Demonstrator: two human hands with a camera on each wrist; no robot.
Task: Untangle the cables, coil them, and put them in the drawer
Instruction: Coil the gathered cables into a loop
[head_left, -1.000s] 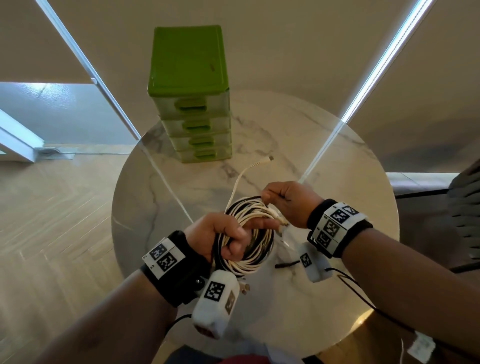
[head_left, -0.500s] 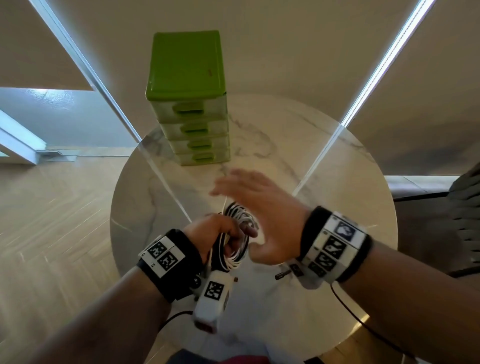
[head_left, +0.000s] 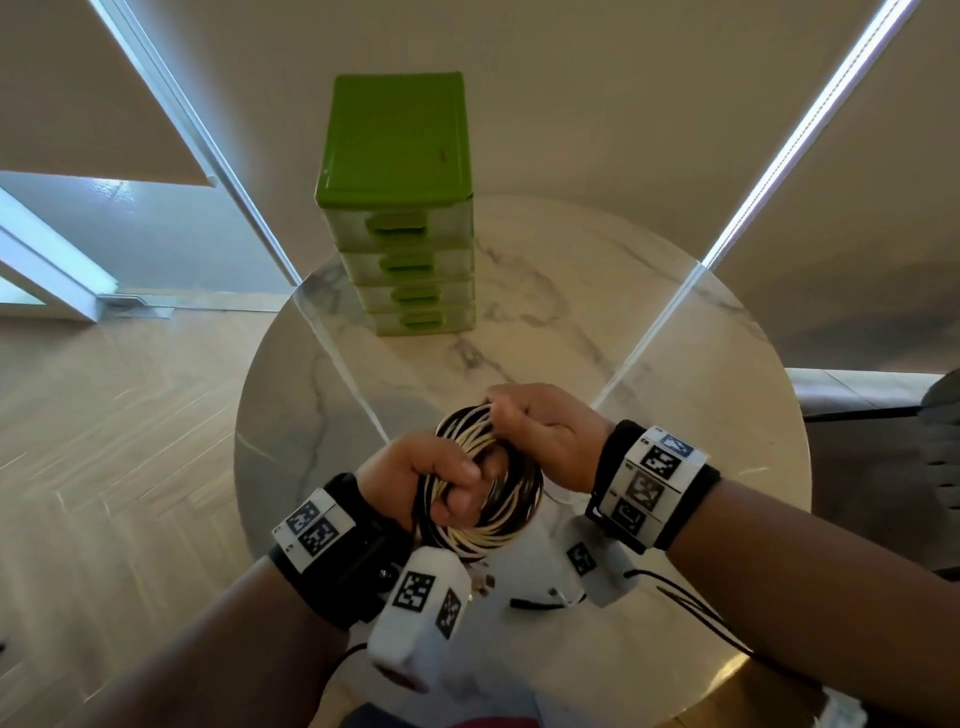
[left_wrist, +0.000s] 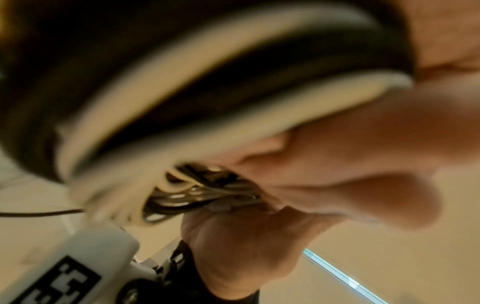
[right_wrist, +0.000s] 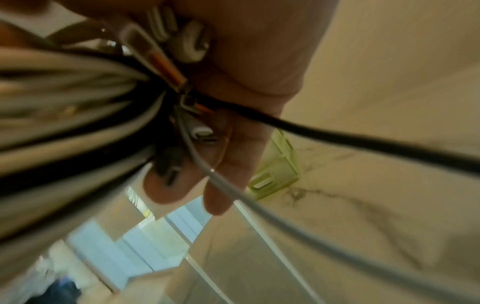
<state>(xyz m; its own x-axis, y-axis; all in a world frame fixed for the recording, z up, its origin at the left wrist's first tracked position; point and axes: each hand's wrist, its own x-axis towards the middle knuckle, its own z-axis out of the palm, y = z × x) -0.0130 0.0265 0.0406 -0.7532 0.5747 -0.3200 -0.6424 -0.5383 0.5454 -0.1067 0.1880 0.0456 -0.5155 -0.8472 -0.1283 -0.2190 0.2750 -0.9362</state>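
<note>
A coil of black and white cables (head_left: 501, 527) hangs just above the round marble table (head_left: 649, 364), between both hands. My left hand (head_left: 439, 480) grips the coil's left side, fingers curled through the loop. My right hand (head_left: 545, 431) holds the top right of the coil in a closed fist. In the right wrist view several plugs (right_wrist: 200, 131) lie against my fingers (right_wrist: 233, 164) beside the cable bundle (right_wrist: 64, 123). The left wrist view shows blurred cable strands (left_wrist: 207, 86) under my fingers (left_wrist: 350, 164). The green drawer unit (head_left: 397, 171) stands at the table's far side, all drawers closed.
A plug (head_left: 485, 582) dangles below the coil near the left wrist camera. Black camera wires (head_left: 685, 603) trail across the table's near right. The drawer unit (right_wrist: 278, 170) also shows past my right fingers. Wooden floor lies left of the table.
My right hand let go of the white cable end, swept open over the coil, and now grips its top. The loose white end no longer sticks out toward the drawers.
</note>
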